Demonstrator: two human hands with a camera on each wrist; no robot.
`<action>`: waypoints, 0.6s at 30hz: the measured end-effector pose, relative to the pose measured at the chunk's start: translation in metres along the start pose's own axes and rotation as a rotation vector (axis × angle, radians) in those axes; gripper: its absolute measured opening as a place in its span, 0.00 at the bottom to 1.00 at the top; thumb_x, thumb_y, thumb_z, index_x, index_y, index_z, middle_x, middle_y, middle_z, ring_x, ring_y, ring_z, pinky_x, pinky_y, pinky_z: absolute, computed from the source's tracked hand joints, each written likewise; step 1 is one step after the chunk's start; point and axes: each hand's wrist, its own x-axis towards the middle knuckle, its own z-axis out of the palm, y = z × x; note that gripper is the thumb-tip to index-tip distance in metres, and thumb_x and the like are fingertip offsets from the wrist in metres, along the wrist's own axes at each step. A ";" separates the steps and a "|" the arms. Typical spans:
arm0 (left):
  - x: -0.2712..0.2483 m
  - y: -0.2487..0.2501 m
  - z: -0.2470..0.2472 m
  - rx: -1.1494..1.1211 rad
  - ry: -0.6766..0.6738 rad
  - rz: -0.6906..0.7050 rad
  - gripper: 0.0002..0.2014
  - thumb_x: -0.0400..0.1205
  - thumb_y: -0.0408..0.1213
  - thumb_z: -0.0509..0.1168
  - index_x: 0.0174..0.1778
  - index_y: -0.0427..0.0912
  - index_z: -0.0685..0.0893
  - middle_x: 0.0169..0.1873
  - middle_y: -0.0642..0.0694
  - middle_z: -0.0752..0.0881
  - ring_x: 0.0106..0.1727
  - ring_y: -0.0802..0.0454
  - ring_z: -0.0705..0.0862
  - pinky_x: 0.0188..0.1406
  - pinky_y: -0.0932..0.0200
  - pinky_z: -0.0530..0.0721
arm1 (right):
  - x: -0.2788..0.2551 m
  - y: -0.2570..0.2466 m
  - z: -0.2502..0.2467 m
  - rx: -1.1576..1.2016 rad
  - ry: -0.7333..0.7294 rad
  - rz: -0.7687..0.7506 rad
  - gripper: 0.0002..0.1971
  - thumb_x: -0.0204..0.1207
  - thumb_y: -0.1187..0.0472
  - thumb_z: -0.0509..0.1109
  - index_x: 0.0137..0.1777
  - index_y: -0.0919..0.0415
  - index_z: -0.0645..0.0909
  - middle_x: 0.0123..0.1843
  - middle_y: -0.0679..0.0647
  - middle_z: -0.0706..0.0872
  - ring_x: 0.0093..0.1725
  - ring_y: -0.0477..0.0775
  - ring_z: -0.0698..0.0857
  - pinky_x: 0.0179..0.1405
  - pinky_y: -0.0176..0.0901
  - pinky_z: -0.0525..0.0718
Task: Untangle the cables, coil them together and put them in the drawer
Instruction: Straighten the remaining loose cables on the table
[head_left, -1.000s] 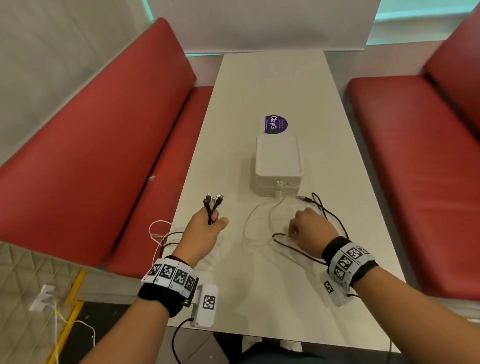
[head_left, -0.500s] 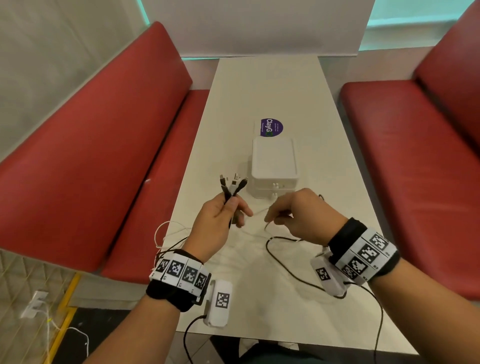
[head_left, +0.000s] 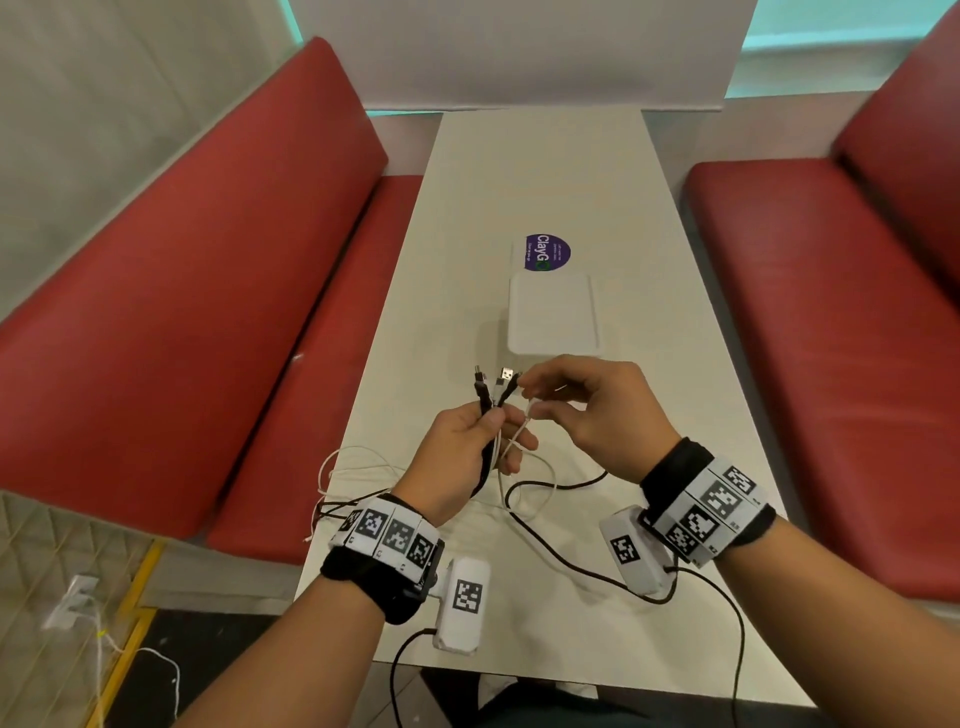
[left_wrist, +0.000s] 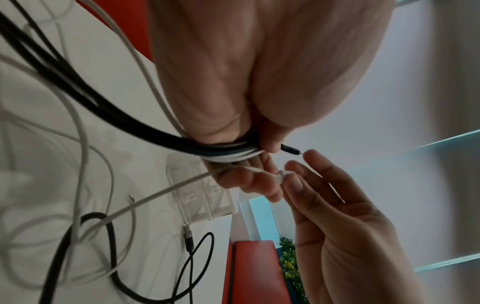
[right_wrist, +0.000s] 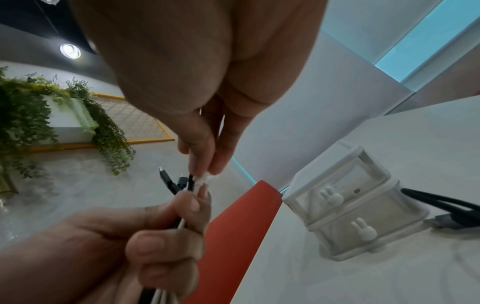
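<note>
My left hand (head_left: 467, 457) grips a bundle of black and white cables (head_left: 491, 400) above the table, their plug ends sticking up. My right hand (head_left: 587, 410) pinches the end of a white cable (right_wrist: 202, 179) right beside that bundle. In the left wrist view the white cable (left_wrist: 161, 193) runs from the pinch down to the table, where a black cable (left_wrist: 109, 236) lies looped. The small white drawer unit (head_left: 551, 314) stands just beyond the hands, both its drawers (right_wrist: 345, 209) closed, with rabbit-shaped knobs.
The white table (head_left: 545, 171) runs away from me between two red benches (head_left: 182, 312). A purple round sticker (head_left: 547, 253) lies behind the drawer unit. Loose cable loops (head_left: 353, 467) hang over the table's left edge. Another black plug (right_wrist: 441, 222) lies to the right of the unit.
Both hands rose from the table and came together. My right hand lifted a white cable end up to the bundle held in my left hand.
</note>
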 end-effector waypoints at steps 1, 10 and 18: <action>0.001 0.000 0.000 0.013 -0.013 -0.007 0.16 0.93 0.33 0.53 0.52 0.36 0.86 0.36 0.38 0.90 0.30 0.45 0.82 0.39 0.52 0.81 | 0.000 0.000 0.000 0.002 0.013 -0.011 0.15 0.73 0.76 0.78 0.52 0.56 0.91 0.46 0.48 0.94 0.47 0.47 0.93 0.56 0.40 0.90; 0.005 0.005 0.002 0.009 -0.115 -0.055 0.16 0.94 0.32 0.50 0.44 0.38 0.80 0.27 0.51 0.72 0.28 0.56 0.68 0.35 0.60 0.66 | 0.003 -0.001 0.016 0.060 0.219 0.026 0.12 0.72 0.66 0.83 0.50 0.55 0.86 0.42 0.51 0.88 0.42 0.50 0.88 0.45 0.38 0.88; 0.006 0.026 -0.007 -0.221 0.096 0.127 0.16 0.95 0.36 0.46 0.46 0.40 0.74 0.25 0.46 0.69 0.28 0.46 0.82 0.50 0.44 0.90 | -0.032 0.025 0.061 0.145 -0.400 0.315 0.10 0.81 0.62 0.71 0.61 0.52 0.83 0.46 0.53 0.91 0.45 0.52 0.89 0.53 0.46 0.85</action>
